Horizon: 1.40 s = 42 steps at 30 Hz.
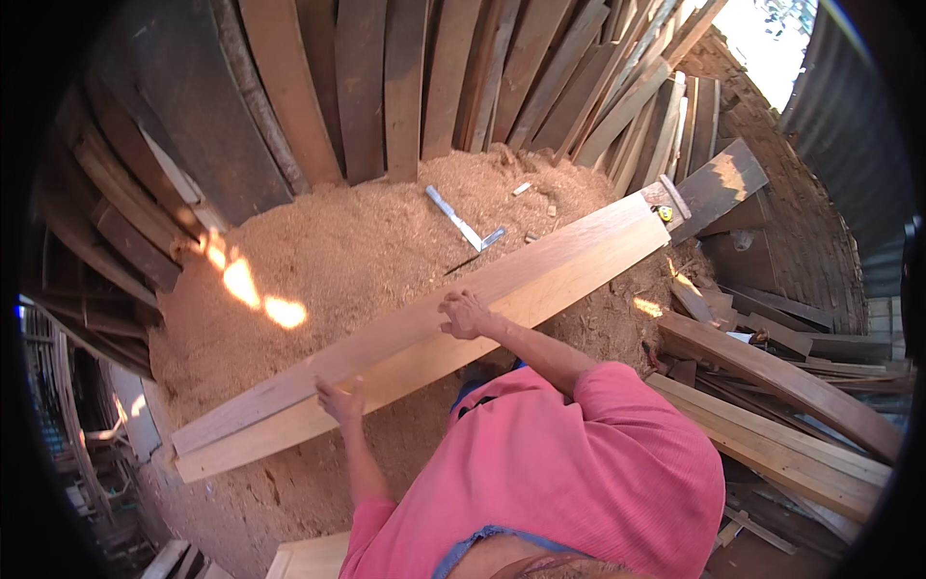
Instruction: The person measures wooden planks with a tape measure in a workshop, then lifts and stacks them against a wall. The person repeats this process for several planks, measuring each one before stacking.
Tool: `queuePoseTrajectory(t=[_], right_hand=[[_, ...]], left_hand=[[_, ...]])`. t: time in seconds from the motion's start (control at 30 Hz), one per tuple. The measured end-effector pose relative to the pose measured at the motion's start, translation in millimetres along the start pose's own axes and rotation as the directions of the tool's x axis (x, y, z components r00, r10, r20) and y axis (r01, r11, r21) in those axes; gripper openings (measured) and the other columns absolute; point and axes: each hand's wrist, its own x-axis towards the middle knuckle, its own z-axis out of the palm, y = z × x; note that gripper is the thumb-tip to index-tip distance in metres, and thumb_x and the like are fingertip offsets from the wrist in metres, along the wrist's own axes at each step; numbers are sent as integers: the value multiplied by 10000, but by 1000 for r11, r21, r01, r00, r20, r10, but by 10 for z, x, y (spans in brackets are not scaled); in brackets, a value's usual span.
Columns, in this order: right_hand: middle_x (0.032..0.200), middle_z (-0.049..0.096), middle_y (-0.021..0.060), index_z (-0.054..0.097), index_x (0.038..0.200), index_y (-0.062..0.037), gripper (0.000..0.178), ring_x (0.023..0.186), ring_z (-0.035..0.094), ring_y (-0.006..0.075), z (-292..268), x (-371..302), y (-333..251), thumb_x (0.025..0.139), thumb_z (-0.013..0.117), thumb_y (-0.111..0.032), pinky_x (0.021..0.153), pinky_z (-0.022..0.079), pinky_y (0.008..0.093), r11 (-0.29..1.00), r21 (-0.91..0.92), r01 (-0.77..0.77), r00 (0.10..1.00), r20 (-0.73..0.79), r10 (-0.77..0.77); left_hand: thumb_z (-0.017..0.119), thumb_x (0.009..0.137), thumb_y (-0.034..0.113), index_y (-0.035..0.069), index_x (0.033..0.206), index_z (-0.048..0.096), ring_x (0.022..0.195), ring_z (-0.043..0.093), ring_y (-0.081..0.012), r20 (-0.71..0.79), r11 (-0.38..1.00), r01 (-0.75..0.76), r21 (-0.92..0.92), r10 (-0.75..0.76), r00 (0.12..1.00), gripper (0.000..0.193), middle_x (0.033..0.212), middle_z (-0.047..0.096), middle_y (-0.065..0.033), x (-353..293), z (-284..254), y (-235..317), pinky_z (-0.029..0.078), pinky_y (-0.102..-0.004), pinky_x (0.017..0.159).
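A long wooden beam [540, 275] lies slantwise before me, its near end low at the left and its far end up at the right. One long face is pale yellow, the other greyish pink. My left hand [340, 399] is on the left half, fingers bent over the edge between these faces and thumb apart. Farther along, my right hand [466, 316] lies across the beam with its fingers curled toward the far edge. The undersides of both hands are hidden. Beyond the beam, a try square [468, 224] rests on the sawdust.
A yellow-and-black tape measure [665, 213] sits at the beam's right end, by a dark board [723, 188]. Sawdust [357, 251] covers the ground. Many upright planks [405, 87] lean at the back. More boards [781, 376] are piled at right.
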Motion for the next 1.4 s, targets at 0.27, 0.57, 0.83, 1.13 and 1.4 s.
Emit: queuePoseTrajectory(t=[0.27,0.57,0.83,1.13,1.4], right_hand=[[1345,649,231,709,1260,-60,514,1261,611,418,29,-1044,993,917,710,-443,1067,492,504,926,241,-291,919,-198,340],[1065,741,269,758,1056,-2,438,1087,702,419,58,-2081,1595,907,696,-410,938,553,505,733,485,-476,769,-176,615],[1136,734,249,750,1096,-18,434,1139,684,402,248,-2597,2118,931,688,-414,963,533,495,673,558,-485,760,-112,640],[1199,734,236,760,1191,-65,468,1179,686,384,431,-3718,2849,936,672,-447,1008,533,487,650,538,-536,779,18,627],[838,734,244,754,949,5,386,812,734,381,529,-4697,3531,909,656,-367,744,554,505,467,774,-428,589,-153,793]], left_hand=[[949,648,426,249,1693,88,1553,185,-494,461,463,-885,45,776,430,1366,1681,171,-318,-934,782,2321,132,-634,1255],[999,576,346,242,1693,73,1407,364,-496,520,362,-927,96,776,357,1454,1573,290,-342,-1077,910,2780,280,-629,1160],[1000,557,305,269,1695,20,1520,136,-573,552,423,-891,168,708,440,1502,1661,109,-372,-1234,1025,2797,117,-697,1218],[837,742,508,14,1663,14,1546,32,-602,529,590,-735,332,529,664,1331,1644,53,-441,-2067,1202,3237,74,-653,1259],[765,786,522,-64,1639,-7,1542,34,-619,607,547,-737,397,447,658,1291,1634,19,-474,-2731,1608,4338,93,-622,1269]])
